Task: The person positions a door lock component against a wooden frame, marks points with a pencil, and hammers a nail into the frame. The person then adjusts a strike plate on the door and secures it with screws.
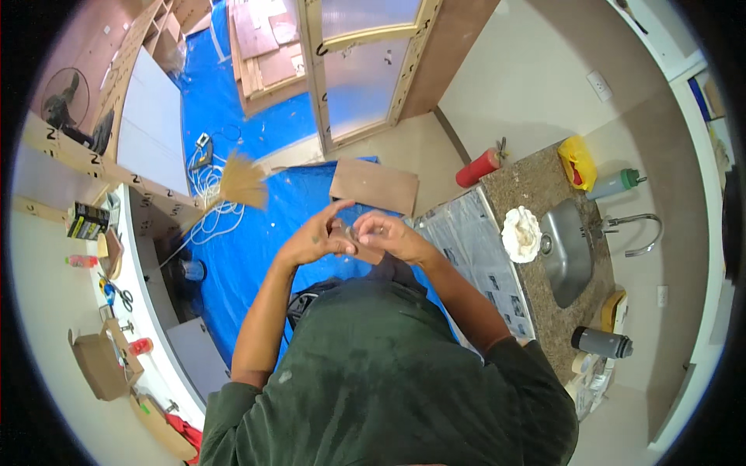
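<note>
My left grip [318, 237] pinches a small brown flat piece [370, 253] in front of my shirt, above the blue sheet [256, 272] on the floor. The fingers of my right grip [392, 235] bend over it; I cannot tell whether they are closed.

At the far right corner of the stone tabletop [517, 283] sits a yellow plastic bag [576, 158] with something red inside, just beside a green-capped bottle [614, 184]. A white crumpled heap [521, 234] lies between the left edge and the steel sink [569, 268]. Nearer me, toward the right edge, is a grey bottle [600, 342].

Along the white tabletop's [163, 342] outer edge, an open cardboard box [101, 363] holds contents too small to tell, near a red jar [141, 346].
</note>
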The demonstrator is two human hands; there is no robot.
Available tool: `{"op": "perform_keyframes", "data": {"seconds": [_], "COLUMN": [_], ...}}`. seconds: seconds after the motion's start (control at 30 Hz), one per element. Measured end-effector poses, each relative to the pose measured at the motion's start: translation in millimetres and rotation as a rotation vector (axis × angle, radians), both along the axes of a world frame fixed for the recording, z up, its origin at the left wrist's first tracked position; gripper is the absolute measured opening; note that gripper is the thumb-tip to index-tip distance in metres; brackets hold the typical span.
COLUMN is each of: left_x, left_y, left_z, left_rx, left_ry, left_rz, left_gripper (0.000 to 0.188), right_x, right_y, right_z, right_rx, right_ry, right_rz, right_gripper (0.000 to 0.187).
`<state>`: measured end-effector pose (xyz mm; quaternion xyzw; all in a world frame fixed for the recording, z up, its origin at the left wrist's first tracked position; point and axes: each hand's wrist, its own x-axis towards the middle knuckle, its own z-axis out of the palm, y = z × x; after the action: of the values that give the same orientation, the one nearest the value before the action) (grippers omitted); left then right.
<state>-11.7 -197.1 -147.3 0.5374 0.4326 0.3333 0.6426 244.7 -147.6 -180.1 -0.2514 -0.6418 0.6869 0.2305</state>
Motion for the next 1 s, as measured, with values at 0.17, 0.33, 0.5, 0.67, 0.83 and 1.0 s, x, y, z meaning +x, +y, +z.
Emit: {"op": "perform_keyframes", "data": {"seconds": [0.17, 0.33, 0.5, 0.67, 0.83, 1.0], "left_x": [1, 3, -3, -4, -11, -19], "left_y": [0, -3, -4, -10, -16, -19], "left_z": [5, -2, 12, 24, 17, 26], "left_rx": [-0.098, -0.007, 0.002, 0.080, 0.133, 0.147], "left_ry": [-0.030, 0.076, 0.103, 0.199, 0.119, 0.184], "left_rz": [0.015, -0.001, -0.052, -0.140, -0.074, 0.040], "left_gripper": [0.105, 0.103, 0.102, 0.100, 0.101, 0.100], "right_x": [3, 8, 2, 0, -7, -14], "right_y": [-15, -16, -18, -19, -22, -22], "right_z": [20, 12, 18, 10, -3, 9], "right_rx": [0.390, 0.433, 0.449, 0.268, -0.104, -0.099], "right_ry": [-0.164, -0.123, -0.142, -0.130, 0.119, -0.021], "right_rz": [-0.056, 0.027, 0.086, 0.158, 0.044, -0.070], "right_gripper": [0.022, 0.025, 0.025, 0.023, 0.018, 0.018]}}
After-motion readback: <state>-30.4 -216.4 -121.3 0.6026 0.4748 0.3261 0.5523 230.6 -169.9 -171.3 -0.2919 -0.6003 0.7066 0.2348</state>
